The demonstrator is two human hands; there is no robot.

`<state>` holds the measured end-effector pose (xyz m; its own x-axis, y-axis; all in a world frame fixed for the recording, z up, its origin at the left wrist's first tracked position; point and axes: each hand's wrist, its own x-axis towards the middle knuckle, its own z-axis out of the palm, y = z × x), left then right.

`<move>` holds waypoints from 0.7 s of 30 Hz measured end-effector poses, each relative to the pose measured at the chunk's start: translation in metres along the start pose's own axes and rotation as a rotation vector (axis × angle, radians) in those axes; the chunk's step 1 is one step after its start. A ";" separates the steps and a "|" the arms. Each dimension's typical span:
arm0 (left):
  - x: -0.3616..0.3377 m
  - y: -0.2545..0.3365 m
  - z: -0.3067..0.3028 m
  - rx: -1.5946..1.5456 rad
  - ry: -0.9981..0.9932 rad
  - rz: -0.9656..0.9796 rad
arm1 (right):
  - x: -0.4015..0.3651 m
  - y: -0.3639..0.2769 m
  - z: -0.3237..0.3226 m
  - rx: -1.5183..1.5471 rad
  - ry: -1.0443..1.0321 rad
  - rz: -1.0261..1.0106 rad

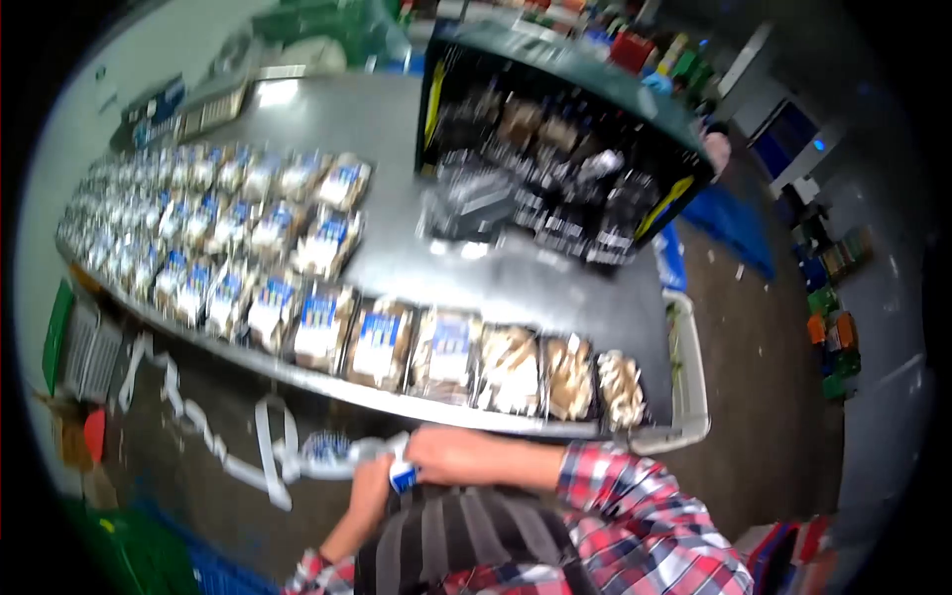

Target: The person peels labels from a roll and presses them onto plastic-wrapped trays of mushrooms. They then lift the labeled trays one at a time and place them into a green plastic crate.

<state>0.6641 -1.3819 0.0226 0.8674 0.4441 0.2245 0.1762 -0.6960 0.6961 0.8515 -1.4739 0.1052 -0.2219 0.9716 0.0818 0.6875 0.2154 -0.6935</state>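
Note:
Below the front edge of the metal table (397, 238), my left hand (370, 488) and my right hand (428, 451) are close together, fingers closed around a roll of blue and white labels (403, 476). A long white backing strip (213, 441) trails from the roll to the left. Clear-wrapped packs of mushrooms stand in rows on the table. Those in the front row, such as one pack (379, 342), carry blue and white labels. The rightmost pack (622, 389) shows no label.
A dark green crate (565, 64) lies on its side at the table's back right, with black packs (555, 198) spilling out. A white bin (694, 382) stands at the right end. Green and blue crates (149, 550) are at the lower left.

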 end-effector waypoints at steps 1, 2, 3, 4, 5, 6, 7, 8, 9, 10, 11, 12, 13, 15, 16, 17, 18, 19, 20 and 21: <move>0.011 0.012 -0.004 -0.051 -0.072 -0.112 | 0.001 0.006 0.004 -0.065 -0.030 -0.092; 0.016 0.020 -0.007 -0.101 -0.155 -0.235 | 0.002 0.015 0.008 0.029 -0.123 -0.029; 0.019 0.021 -0.006 -0.071 -0.104 -0.105 | -0.002 0.019 0.006 0.026 0.041 -0.212; 0.023 0.025 -0.009 -0.043 -0.060 0.016 | -0.003 0.019 0.005 0.132 0.053 -0.164; 0.027 0.030 -0.010 -0.075 -0.064 -0.040 | -0.005 0.020 0.003 0.062 0.020 -0.155; 0.027 0.036 -0.013 -0.317 -0.102 -0.285 | -0.008 0.018 0.002 0.000 -0.016 -0.143; 0.027 0.032 -0.009 -0.318 -0.087 -0.341 | -0.010 0.018 0.004 -0.152 0.035 -0.263; 0.028 0.027 -0.004 -0.319 -0.072 -0.399 | -0.010 0.018 0.007 -0.160 0.057 -0.262; 0.029 0.025 0.000 -0.579 -0.034 -0.619 | -0.011 0.018 0.010 -0.166 0.077 -0.259; 0.031 0.026 0.004 -0.842 0.006 -0.840 | -0.012 0.018 0.012 -0.170 0.095 -0.255; 0.033 0.025 0.009 -1.104 0.047 -1.064 | -0.014 0.016 0.010 -0.169 0.135 -0.275; 0.038 0.017 0.016 -1.204 0.129 -1.075 | -0.016 0.017 0.008 -0.084 0.175 -0.216; 0.048 0.005 0.025 -1.301 0.212 -1.091 | -0.017 0.019 0.003 0.007 0.213 -0.153; 0.029 -0.013 0.031 -1.366 0.268 -1.156 | -0.033 0.016 -0.006 0.024 0.318 -0.123; 0.028 -0.024 0.025 -1.353 0.249 -1.146 | -0.039 0.015 -0.026 -0.104 0.399 -0.178; 0.024 -0.039 0.026 -1.387 0.283 -1.163 | -0.048 0.014 -0.053 -0.201 0.463 -0.003; 0.023 -0.049 0.026 -1.423 0.325 -1.166 | -0.064 0.022 -0.081 -0.077 0.568 0.220; 0.028 -0.036 0.015 -1.422 0.239 -1.136 | -0.079 0.029 -0.108 0.091 0.701 0.442; 0.032 -0.017 0.001 -1.423 0.154 -1.102 | -0.094 0.037 -0.135 0.261 0.852 0.629; 0.035 -0.002 -0.004 -1.375 0.137 -1.095 | -0.106 0.051 -0.155 0.236 0.870 0.699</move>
<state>0.6917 -1.3629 0.0322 0.5754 0.4293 -0.6961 0.0505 0.8309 0.5541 1.0173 -1.5510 0.1718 0.7763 0.6296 0.0300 0.3051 -0.3336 -0.8920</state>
